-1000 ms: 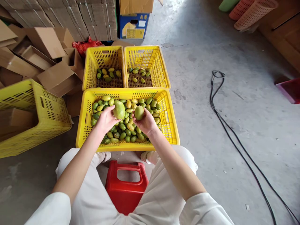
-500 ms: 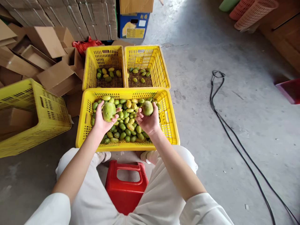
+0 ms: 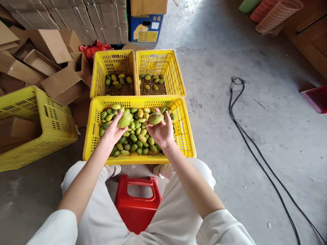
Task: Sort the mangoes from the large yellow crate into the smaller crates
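My left hand (image 3: pixel 114 131) is closed around a smooth green oval fruit (image 3: pixel 125 119), perhaps a mango, above the left half of a large yellow crate (image 3: pixel 139 159). To its right, my right hand (image 3: pixel 163 132) grips a second green fruit (image 3: pixel 155 118), which lies sideways across the fingers and is tinged brownish. Below both hands, many loose green and yellowish fruits (image 3: pixel 142 138) cover the crate's floor. The two held fruits are apart from each other.
Behind stand two smaller yellow crates, left (image 3: pixel 96 73) and right (image 3: pixel 178 73), with several fruits in each. Another yellow crate (image 3: pixel 56 122) and cardboard boxes (image 3: pixel 61 81) are at left. A red stool (image 3: pixel 136 211) sits between my legs; a black cable (image 3: pixel 238 127) lies at right.
Both hands have turned the fruits they hold. The right fruit now shows its long side, and the left one has shifted slightly right and up.
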A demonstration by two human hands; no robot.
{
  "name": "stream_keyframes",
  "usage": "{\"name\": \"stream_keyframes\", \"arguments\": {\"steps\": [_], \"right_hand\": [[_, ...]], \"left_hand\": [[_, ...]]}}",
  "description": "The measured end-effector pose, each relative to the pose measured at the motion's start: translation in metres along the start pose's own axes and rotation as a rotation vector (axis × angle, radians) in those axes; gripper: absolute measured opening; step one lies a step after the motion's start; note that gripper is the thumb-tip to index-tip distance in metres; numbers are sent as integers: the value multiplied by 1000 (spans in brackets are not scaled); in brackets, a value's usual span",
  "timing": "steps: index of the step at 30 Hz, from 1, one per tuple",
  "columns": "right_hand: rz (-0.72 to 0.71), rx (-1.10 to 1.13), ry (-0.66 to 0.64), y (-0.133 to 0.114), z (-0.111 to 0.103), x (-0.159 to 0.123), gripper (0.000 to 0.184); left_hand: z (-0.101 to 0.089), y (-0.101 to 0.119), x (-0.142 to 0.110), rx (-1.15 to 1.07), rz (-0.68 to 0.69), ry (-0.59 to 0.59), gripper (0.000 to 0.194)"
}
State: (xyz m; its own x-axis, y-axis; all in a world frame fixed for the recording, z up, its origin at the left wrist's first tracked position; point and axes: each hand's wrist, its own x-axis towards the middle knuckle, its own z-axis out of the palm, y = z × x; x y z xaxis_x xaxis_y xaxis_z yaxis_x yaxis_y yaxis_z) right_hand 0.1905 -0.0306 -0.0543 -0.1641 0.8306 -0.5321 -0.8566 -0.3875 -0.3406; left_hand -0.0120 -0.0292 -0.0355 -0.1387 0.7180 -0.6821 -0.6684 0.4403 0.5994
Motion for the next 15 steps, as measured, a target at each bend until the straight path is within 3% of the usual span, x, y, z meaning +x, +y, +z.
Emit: {"name": "stream_keyframes", "arguments": {"steps": [3, 6, 8, 15], "right_hand": [[-38, -2, 39, 1, 3, 1, 4], [-47, 9, 32, 2, 4, 2, 16], [-46, 41, 47, 3, 5, 2, 15], [17, 127, 102, 1, 10, -1, 5]], "left_hand": [[0, -1, -1, -9, 12, -34, 21], [1, 2, -3, -26, -23, -85, 16], [1, 4, -4, -60, -35, -108, 14], [-4, 5, -5, -211, 22, -10, 21]]}}
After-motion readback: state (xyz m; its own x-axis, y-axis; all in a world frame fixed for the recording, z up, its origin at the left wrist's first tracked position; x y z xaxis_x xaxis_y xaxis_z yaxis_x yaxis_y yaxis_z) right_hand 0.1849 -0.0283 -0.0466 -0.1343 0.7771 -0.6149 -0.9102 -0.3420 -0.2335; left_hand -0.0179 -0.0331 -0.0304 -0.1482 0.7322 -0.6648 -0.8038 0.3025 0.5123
